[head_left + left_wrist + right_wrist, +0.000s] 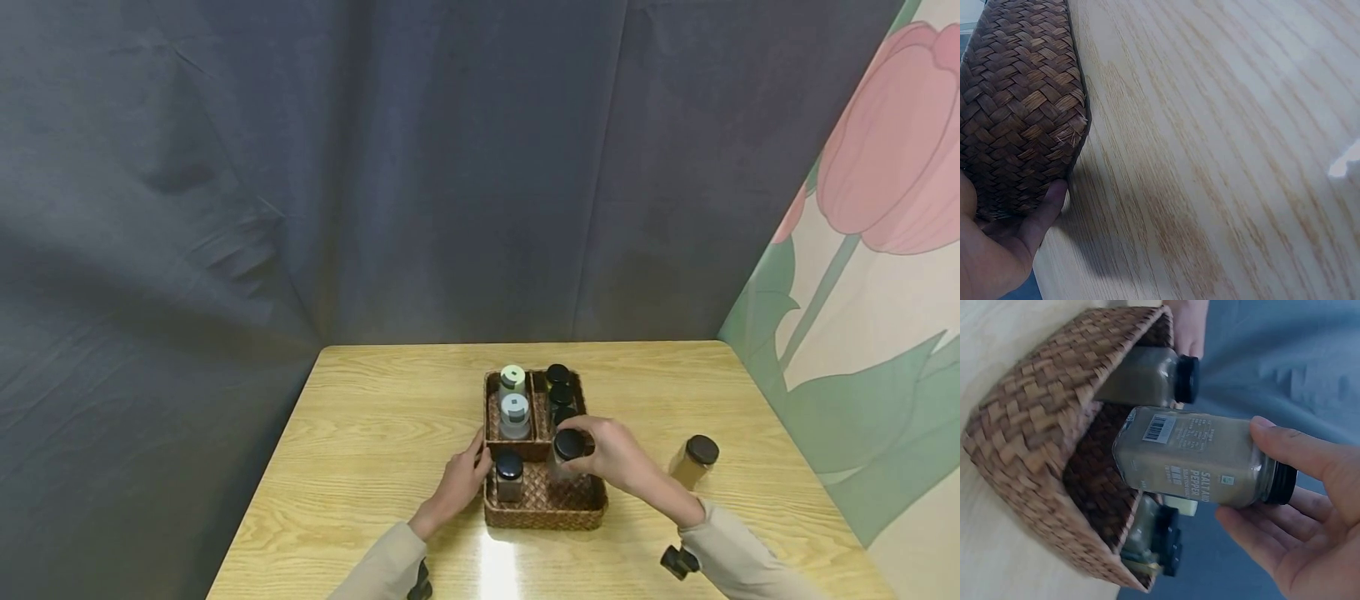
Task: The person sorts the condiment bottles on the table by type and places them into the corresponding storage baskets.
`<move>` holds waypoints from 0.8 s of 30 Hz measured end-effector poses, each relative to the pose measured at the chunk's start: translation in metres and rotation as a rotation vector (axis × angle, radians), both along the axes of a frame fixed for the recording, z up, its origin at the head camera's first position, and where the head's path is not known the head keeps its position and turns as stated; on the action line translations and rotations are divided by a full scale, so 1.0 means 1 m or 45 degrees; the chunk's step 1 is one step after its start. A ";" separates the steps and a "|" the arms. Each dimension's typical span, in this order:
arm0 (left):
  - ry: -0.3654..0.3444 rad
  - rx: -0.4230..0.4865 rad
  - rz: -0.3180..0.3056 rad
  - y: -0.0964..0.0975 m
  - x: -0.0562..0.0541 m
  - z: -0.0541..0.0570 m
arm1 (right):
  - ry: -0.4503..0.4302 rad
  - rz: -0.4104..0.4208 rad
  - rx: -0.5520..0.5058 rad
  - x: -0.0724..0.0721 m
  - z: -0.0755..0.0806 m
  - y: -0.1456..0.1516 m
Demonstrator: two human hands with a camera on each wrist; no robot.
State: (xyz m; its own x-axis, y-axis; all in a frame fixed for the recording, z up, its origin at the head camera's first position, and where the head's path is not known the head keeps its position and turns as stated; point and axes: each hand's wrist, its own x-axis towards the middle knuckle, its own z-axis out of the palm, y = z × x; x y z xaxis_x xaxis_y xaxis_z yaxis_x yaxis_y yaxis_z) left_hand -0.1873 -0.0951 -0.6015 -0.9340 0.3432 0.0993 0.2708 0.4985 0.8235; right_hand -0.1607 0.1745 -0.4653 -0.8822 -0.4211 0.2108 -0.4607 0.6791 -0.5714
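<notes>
My right hand holds a clear spice jar with a black lid near the lid, between thumb and fingers. Its label reads "Salt and Pepper". The jar is tilted over the front compartment of a brown woven basket. With its fingers fairly straight, my left hand touches the basket's left side; in the left wrist view one finger lies against the weave near the lower edge. Another black-lidded jar stands in the front compartment, at the left.
Two bottles with pale lids, one a white-lidded bottle, stand in the back left compartment. Several black-lidded jars fill the back right one. A dark-lidded jar stands on the wooden table to the right. A dark curtain hangs behind.
</notes>
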 end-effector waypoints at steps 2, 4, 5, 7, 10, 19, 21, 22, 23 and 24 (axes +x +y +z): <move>-0.006 0.008 0.000 0.000 0.000 0.000 | 0.001 0.014 -0.002 -0.001 -0.005 -0.003; -0.007 0.015 0.000 -0.001 0.000 0.000 | -0.006 0.027 -0.003 -0.002 -0.009 -0.006; -0.005 0.015 0.001 -0.001 0.000 -0.001 | -0.012 0.026 -0.002 -0.002 -0.011 -0.007; -0.001 0.017 0.003 -0.001 -0.001 -0.002 | -0.020 0.022 0.007 -0.003 -0.014 -0.010; 0.004 0.022 0.001 -0.001 -0.001 -0.003 | -0.020 0.019 0.021 -0.006 -0.020 -0.014; 0.005 0.030 -0.009 -0.001 -0.001 -0.002 | -0.070 0.014 0.012 -0.010 -0.039 -0.023; 0.000 0.031 -0.010 -0.001 -0.001 -0.002 | -0.092 0.014 0.003 -0.011 -0.042 -0.024; 0.001 0.034 -0.010 -0.001 -0.001 -0.002 | -0.099 0.012 0.002 -0.011 -0.043 -0.025; 0.001 0.035 -0.011 -0.001 -0.001 -0.002 | -0.103 0.010 0.000 -0.011 -0.044 -0.026; 0.002 0.033 -0.012 -0.001 -0.001 -0.002 | -0.105 0.007 0.000 -0.011 -0.044 -0.026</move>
State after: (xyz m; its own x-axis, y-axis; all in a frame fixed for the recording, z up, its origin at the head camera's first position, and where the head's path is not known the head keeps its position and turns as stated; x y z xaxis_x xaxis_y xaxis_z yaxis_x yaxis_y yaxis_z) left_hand -0.1884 -0.0959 -0.6033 -0.9307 0.3491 0.1095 0.2763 0.4747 0.8356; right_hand -0.1717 0.1484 -0.5097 -0.8941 -0.4262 0.1377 -0.4161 0.6768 -0.6073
